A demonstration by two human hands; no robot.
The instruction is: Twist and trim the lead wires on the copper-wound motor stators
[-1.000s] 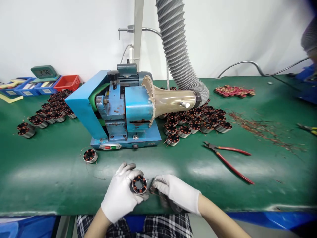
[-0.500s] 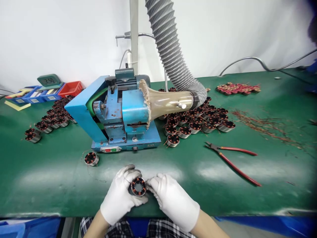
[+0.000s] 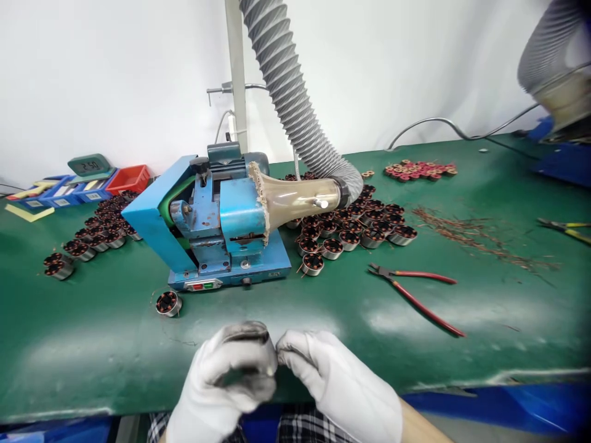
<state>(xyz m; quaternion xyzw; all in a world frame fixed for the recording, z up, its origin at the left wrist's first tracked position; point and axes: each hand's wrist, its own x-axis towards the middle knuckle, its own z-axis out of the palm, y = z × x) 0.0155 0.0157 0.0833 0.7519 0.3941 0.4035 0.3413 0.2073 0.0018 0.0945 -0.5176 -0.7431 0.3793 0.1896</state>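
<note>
My left hand [image 3: 221,384], in a white glove with darkened fingertips, is curled around a motor stator at the front edge of the table. The fingers, smeared by motion, hide nearly all of that stator. Close against it, my right hand [image 3: 335,381], gloved too, pinches with thumb and forefinger. What lies in that pinch is too small to make out. One loose stator [image 3: 168,304], a silver ring with black and copper windings and thin wire ends, sits ahead and to the left. Red-handled cutting pliers [image 3: 410,295] lie to the right with their jaws parted.
Ahead stands a blue belt-driven machine [image 3: 231,227] joined to a grey ribbed hose [image 3: 286,80]. Several stators [image 3: 351,237] are grouped behind it, more stators [image 3: 99,231] at left. Wire scraps [image 3: 475,237], pink rings [image 3: 420,170] and yellow-handled pliers [image 3: 566,227] lie right.
The view has shifted to the right. My left hand has turned, so its fingers now cover the stator whose windings faced up before. My right hand stays close beside it, pinching.
</note>
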